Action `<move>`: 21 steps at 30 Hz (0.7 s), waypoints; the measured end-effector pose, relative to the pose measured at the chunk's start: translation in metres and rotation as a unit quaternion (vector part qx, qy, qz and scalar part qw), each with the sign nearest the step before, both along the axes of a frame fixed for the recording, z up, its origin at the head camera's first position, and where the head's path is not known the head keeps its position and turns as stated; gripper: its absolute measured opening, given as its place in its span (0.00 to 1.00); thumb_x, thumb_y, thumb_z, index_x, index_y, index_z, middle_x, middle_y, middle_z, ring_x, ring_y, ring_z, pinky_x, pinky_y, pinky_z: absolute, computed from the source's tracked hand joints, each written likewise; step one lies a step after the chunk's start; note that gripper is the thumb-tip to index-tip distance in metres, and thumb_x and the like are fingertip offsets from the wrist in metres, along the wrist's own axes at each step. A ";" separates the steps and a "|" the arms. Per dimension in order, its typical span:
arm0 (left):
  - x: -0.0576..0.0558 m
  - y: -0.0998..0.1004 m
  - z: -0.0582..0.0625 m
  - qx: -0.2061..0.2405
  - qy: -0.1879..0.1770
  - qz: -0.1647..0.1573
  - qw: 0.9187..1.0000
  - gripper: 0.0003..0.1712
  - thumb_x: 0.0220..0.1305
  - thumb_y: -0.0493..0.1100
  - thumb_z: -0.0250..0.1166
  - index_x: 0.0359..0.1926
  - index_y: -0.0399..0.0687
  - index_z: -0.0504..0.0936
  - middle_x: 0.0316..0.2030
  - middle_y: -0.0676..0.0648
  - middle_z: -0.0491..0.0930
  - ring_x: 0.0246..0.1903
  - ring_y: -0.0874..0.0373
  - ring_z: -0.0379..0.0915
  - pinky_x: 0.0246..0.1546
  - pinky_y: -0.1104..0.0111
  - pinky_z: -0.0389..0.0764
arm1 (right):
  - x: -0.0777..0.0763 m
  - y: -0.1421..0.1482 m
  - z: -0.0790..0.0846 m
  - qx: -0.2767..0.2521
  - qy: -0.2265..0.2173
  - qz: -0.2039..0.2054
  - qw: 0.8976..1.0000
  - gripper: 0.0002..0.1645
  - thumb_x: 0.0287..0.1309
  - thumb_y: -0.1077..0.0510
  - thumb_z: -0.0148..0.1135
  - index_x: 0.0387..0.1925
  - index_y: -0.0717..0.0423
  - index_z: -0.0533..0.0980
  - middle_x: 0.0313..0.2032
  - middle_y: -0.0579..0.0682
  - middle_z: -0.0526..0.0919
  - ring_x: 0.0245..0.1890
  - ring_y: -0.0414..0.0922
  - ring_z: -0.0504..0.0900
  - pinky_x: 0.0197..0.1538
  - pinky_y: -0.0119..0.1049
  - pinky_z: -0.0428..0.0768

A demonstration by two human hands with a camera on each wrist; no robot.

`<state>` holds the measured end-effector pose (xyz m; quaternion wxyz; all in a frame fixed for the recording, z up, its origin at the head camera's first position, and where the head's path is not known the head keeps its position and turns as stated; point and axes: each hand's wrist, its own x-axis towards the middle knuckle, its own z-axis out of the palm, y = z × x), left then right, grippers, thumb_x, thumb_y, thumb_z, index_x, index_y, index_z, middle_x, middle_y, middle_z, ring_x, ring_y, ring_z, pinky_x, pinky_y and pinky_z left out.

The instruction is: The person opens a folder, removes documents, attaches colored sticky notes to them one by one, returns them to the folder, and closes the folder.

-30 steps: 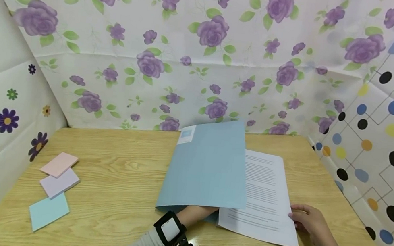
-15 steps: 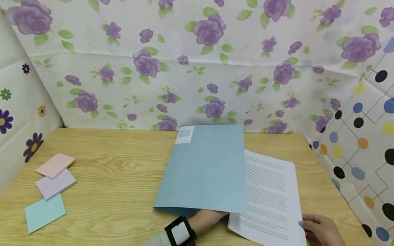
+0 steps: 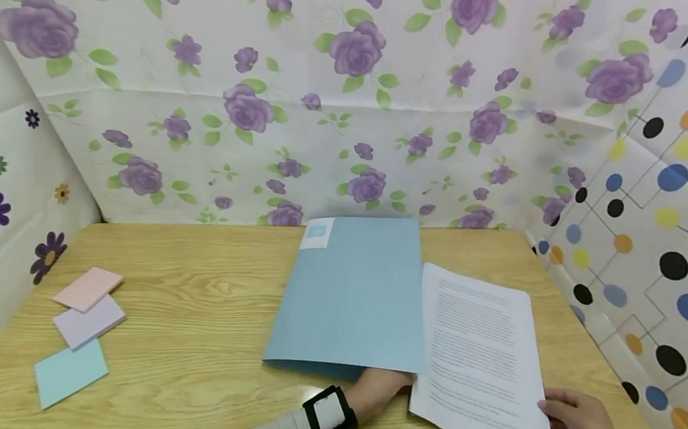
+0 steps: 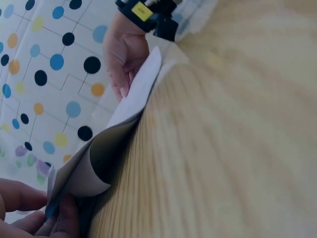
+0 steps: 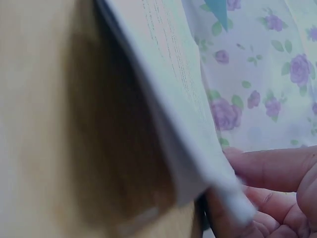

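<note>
Folder (image 3: 354, 293): on table (image 3: 193, 310). Paper sheets (image 3: 477, 360): immediately right of folder. Three note pads (image 3: 88, 322): well left of folder. Backdrop cloth (image 3: 301, 139): behind folder.

The head view is bright; the right wrist's papers (image 5: 179, 106) blur.

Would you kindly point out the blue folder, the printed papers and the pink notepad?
Blue folder (image 3: 354, 293), head view: cover's middle.
Printed papers (image 3: 482, 365), head view: top sheet's middle.
Pink notepad (image 3: 88, 289), head view: top face.
</note>
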<state>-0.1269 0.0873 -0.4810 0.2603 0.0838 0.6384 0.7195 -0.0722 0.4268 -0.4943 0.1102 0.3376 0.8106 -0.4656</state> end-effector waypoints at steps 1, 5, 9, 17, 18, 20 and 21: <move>0.001 0.003 0.000 -0.007 -0.017 0.006 1.000 0.19 0.68 0.26 0.59 0.59 0.31 0.79 0.53 0.35 0.82 0.49 0.47 0.82 0.47 0.60 0.83 | 0.003 0.001 0.000 -0.001 0.002 0.001 1.000 0.31 0.62 0.64 0.66 0.61 0.80 0.70 0.42 0.65 0.86 0.34 0.45 0.83 0.36 0.38 0.84; 0.008 0.015 0.001 -0.040 -0.087 0.037 0.995 0.16 0.65 0.24 0.60 0.54 0.24 0.80 0.50 0.32 0.83 0.50 0.42 0.82 0.51 0.56 0.84 | 0.014 0.004 0.004 -0.018 0.008 0.002 1.000 0.31 0.62 0.64 0.65 0.61 0.82 0.69 0.37 0.58 0.87 0.33 0.43 0.83 0.36 0.38 0.84; 0.011 0.024 0.005 -0.045 -0.118 0.046 0.991 0.17 0.65 0.24 0.59 0.54 0.19 0.79 0.51 0.32 0.83 0.48 0.47 0.83 0.48 0.60 0.83 | 0.025 0.008 0.004 -0.027 0.010 -0.002 1.000 0.32 0.64 0.64 0.64 0.62 0.83 0.67 0.35 0.54 0.87 0.33 0.43 0.82 0.36 0.37 0.84; 0.023 0.035 0.023 0.040 -0.171 0.001 0.985 0.21 0.68 0.26 0.60 0.61 0.38 0.73 0.36 0.47 0.79 0.31 0.61 0.71 0.34 0.72 0.73 | 0.047 0.018 -0.004 -0.016 0.000 -0.055 0.998 0.30 0.65 0.67 0.62 0.63 0.81 0.67 0.38 0.61 0.86 0.33 0.45 0.82 0.35 0.39 0.85; 0.025 0.037 0.025 0.044 -0.180 -0.005 0.983 0.21 0.68 0.26 0.60 0.61 0.37 0.73 0.36 0.48 0.79 0.30 0.61 0.71 0.33 0.73 0.73 | 0.050 0.019 -0.005 -0.017 0.000 -0.064 0.998 0.30 0.65 0.67 0.62 0.63 0.81 0.67 0.37 0.60 0.86 0.33 0.45 0.82 0.35 0.39 0.85; 0.030 0.040 0.030 0.051 -0.185 -0.027 0.981 0.23 0.68 0.26 0.59 0.63 0.33 0.73 0.38 0.47 0.80 0.30 0.62 0.71 0.33 0.74 0.74 | 0.055 0.019 -0.007 -0.021 0.001 -0.080 0.997 0.30 0.64 0.68 0.62 0.63 0.81 0.67 0.35 0.57 0.86 0.33 0.45 0.82 0.34 0.39 0.84; 0.032 0.041 0.033 0.054 -0.184 -0.040 0.981 0.23 0.68 0.25 0.59 0.64 0.31 0.72 0.40 0.46 0.81 0.30 0.62 0.72 0.33 0.75 0.75 | 0.059 0.019 -0.007 -0.022 0.004 -0.081 0.996 0.30 0.64 0.68 0.62 0.63 0.81 0.66 0.35 0.56 0.86 0.32 0.46 0.82 0.35 0.39 0.84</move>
